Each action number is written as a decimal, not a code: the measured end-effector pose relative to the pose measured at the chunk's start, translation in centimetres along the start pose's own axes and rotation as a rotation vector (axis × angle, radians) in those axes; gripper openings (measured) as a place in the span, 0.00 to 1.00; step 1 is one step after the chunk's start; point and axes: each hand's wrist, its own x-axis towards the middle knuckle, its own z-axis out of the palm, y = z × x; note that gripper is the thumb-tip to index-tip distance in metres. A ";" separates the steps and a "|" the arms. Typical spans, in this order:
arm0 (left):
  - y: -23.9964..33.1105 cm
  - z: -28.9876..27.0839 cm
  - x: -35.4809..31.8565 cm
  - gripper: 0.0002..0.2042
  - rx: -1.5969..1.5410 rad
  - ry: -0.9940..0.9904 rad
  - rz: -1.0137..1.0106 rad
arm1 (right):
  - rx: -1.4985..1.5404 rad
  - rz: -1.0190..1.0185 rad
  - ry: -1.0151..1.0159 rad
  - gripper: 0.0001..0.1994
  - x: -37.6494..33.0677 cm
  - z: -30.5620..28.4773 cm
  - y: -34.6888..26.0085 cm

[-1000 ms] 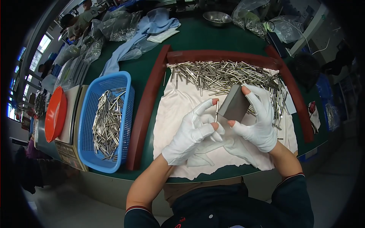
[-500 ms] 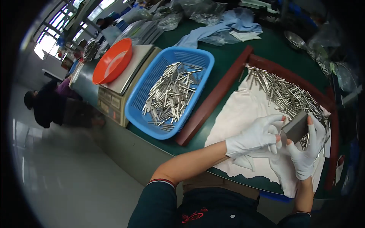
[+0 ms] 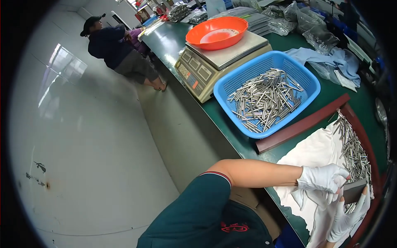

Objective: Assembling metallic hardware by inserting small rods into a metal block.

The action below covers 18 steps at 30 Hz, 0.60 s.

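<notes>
My right hand (image 3: pixel 350 218), in a white glove with bare fingertips, grips a flat grey block (image 3: pixel 354 191) between thumb and fingers. Close by on its left, my left hand (image 3: pixel 323 178), gloved the same way, has its fingers curled together at the block's edge. Whatever lies in those fingers is too small to make out. Beneath both hands spreads a white cloth (image 3: pixel 308 153). A heap of thin metal pins (image 3: pixel 353 151) lies along the cloth's far right side, partly hidden by the block and my hands.
A dark red wooden frame (image 3: pixel 300 129) borders the cloth and pins. Left of it stands a blue plastic basket (image 3: pixel 226 99) holding many pins. Behind, a weighing scale (image 3: pixel 198 74) carries an orange bowl (image 3: pixel 217 33). A person (image 3: pixel 111 45) stands beyond the bench's left edge.
The view has swung left, so the bench and my hands now appear farther right and lower. My right hand still grips the block, with my left hand beside it.
</notes>
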 end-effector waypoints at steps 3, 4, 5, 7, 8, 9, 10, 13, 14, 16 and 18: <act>1.4 0.8 -0.5 0.31 -0.118 0.011 -0.040 | -0.065 -0.043 0.048 0.34 0.0 0.0 -0.6; 1.9 1.1 -0.8 0.29 -0.160 0.043 -0.090 | -0.077 -0.080 0.070 0.34 0.1 0.1 -0.6; 1.6 0.9 -0.7 0.29 -0.159 0.045 -0.087 | -0.075 -0.083 0.071 0.34 0.1 0.0 -0.4; 0.5 0.3 -0.2 0.34 0.016 -0.004 -0.010 | -0.025 0.001 -0.012 0.33 0.2 -0.2 -0.1; 0.3 0.1 0.0 0.34 0.019 -0.002 -0.009 | -0.023 -0.001 -0.011 0.33 0.2 -0.1 -0.1; 0.1 0.0 0.1 0.34 -0.028 -0.015 -0.003 | -0.039 0.000 0.004 0.33 0.2 0.0 -0.1; 0.1 0.1 0.1 0.34 -0.078 -0.029 0.003 | -0.057 0.000 0.016 0.33 0.1 -0.1 0.0; 0.4 0.3 -0.1 0.34 -0.054 -0.035 -0.003 | -0.042 -0.039 0.044 0.33 -0.4 -0.1 0.5; 0.6 0.4 -0.1 0.34 -0.056 -0.037 -0.002 | -0.044 -0.039 0.043 0.33 -0.4 -0.2 0.6; 1.2 0.4 -0.3 0.34 -0.014 -0.070 -0.020 | 0.214 0.142 -0.065 0.33 -0.2 -0.3 0.6; 0.5 0.0 -0.1 0.33 -0.034 -0.061 -0.004 | 0.096 0.118 -0.038 0.33 -0.3 -0.2 0.0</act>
